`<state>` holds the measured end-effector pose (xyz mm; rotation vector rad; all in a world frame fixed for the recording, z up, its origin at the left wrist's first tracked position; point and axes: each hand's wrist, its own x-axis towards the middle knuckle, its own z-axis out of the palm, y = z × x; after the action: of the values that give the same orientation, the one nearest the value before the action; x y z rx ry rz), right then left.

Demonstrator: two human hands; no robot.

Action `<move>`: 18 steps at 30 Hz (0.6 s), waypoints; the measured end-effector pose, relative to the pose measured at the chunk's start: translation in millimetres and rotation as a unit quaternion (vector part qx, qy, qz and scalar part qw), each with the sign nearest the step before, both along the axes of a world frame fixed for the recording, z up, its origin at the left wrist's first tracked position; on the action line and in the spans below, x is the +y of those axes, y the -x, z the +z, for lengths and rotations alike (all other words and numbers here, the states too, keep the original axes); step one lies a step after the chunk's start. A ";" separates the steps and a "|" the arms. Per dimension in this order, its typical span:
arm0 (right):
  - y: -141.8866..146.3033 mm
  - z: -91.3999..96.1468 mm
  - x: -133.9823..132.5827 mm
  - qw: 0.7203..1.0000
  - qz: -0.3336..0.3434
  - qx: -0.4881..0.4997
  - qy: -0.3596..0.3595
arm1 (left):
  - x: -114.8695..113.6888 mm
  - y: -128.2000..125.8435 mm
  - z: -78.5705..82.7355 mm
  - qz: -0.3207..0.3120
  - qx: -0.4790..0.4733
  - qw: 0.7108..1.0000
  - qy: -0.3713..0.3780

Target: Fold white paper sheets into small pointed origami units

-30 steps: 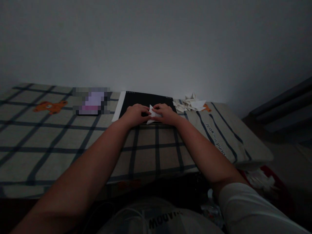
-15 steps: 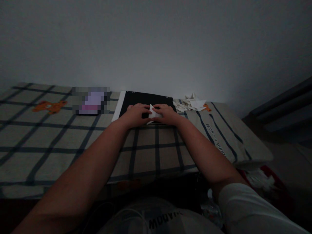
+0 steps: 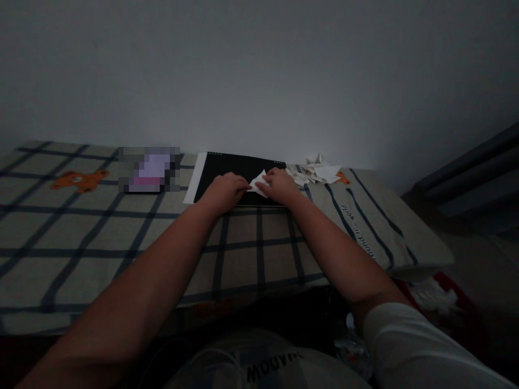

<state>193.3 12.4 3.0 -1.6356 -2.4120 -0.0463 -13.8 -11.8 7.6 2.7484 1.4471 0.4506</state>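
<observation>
A small folded white paper piece (image 3: 258,183) lies on a black board (image 3: 227,166) at the far edge of the checked cloth. My left hand (image 3: 224,189) rests on the board with its fingertips pressed to the paper's left side. My right hand (image 3: 279,183) pinches the paper's right side with curled fingers. Both hands meet at the paper. The light is dim, so the folds are hard to make out.
A pile of several folded white paper pieces (image 3: 315,172) sits just right of the board. A blurred purple object (image 3: 150,169) lies to the left, and an orange bear print (image 3: 79,179) marks the checked cloth (image 3: 121,237). A plain wall rises behind.
The paper has turned and lifted a little, its point now towards the right. My right hand has shifted slightly up and right. The camera view has moved a bit left.
</observation>
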 end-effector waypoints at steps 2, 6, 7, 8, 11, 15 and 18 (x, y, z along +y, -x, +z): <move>-3.1 1.4 1.0 1.000 0.000 0.010 0.000 | 0.9 2.9 1.0 0.018 0.007 1.000 -0.008; -5.8 4.0 0.5 1.000 0.005 0.014 -0.005 | 0.3 7.3 5.3 0.072 0.012 0.996 -0.047; -5.3 4.7 -0.2 1.000 0.005 0.011 -0.006 | -0.5 6.9 6.1 0.080 0.007 0.995 -0.057; -4.3 5.3 -1.2 1.000 0.005 0.006 -0.007 | -1.6 5.7 6.5 0.083 0.002 0.994 -0.065; 0.3 7.0 -4.1 1.000 0.003 -0.013 -0.014 | -6.5 -2.2 5.8 0.046 -0.007 0.996 -0.076; 5.2 7.5 -6.1 0.999 0.000 -0.025 -0.033 | -11.1 -11.8 1.2 -0.033 0.020 0.997 -0.061; 4.7 5.2 -4.6 0.999 0.004 -0.004 -0.044 | -10.0 -11.9 -1.4 -0.028 0.033 0.998 -0.044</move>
<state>188.6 7.8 8.2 -1.5905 -2.3865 -0.1564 -1.8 -21.8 6.3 2.8907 1.3934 0.4351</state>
